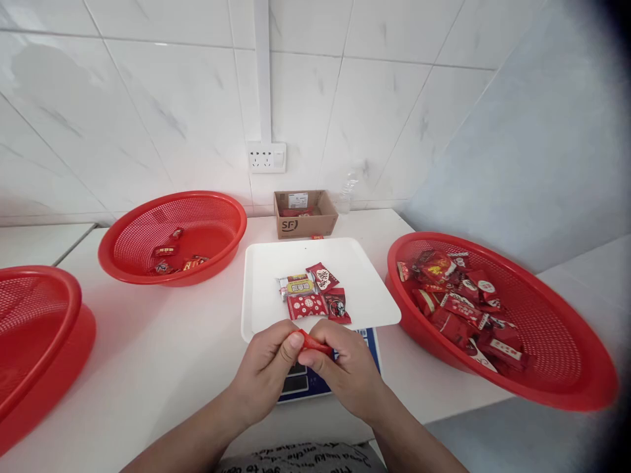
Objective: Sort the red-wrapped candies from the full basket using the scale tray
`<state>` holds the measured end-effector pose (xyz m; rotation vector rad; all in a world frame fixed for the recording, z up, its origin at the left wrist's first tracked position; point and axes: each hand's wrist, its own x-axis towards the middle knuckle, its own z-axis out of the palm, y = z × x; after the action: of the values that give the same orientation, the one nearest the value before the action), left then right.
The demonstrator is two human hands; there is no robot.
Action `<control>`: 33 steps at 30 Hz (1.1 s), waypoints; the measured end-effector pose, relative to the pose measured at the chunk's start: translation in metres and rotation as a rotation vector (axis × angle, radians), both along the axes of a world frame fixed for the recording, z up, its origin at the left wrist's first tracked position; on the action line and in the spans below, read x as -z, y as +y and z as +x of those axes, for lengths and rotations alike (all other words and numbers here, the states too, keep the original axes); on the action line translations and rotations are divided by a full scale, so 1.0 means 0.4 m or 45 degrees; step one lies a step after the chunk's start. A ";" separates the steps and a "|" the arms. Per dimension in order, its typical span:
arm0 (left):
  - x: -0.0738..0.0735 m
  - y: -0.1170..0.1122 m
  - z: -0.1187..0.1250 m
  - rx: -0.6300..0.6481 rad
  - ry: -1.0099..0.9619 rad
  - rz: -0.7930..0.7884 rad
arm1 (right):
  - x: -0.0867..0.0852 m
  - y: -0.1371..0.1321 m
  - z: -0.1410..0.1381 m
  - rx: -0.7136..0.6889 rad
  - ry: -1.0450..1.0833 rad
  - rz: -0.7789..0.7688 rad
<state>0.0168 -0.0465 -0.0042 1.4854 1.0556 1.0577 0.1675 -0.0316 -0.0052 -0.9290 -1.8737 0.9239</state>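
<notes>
Between my hands is a small red packet (315,343), its ends pinched by the fingers of both. My left hand (270,360) is closed on its left side, and my right hand (342,364) is closed on its right side. Just beyond them lies a white tray (266,259) on a blue scale (372,345), whose display is partly covered by my hands. On the tray rest several wrapped snack packets: a yellow and clear one (298,284), a red patterned one (306,306), a red one with white lettering (324,277) and a dark red one (338,306).
A red basket (557,289) at the right holds many red packets, overhanging the table edge. At the left, another red basket (148,217) holds a few packets, with a third basket (44,335) nearer. A cardboard box (315,228) and a clear bottle (349,192) stand by the wall.
</notes>
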 end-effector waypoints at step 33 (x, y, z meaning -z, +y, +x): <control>-0.012 0.002 -0.016 0.250 -0.034 -0.328 | 0.002 -0.001 0.008 0.054 0.061 -0.196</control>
<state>0.0104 -0.0458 0.0006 1.3321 0.9662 0.7710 0.1707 -0.0320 -0.0060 -1.0259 -1.7549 1.0666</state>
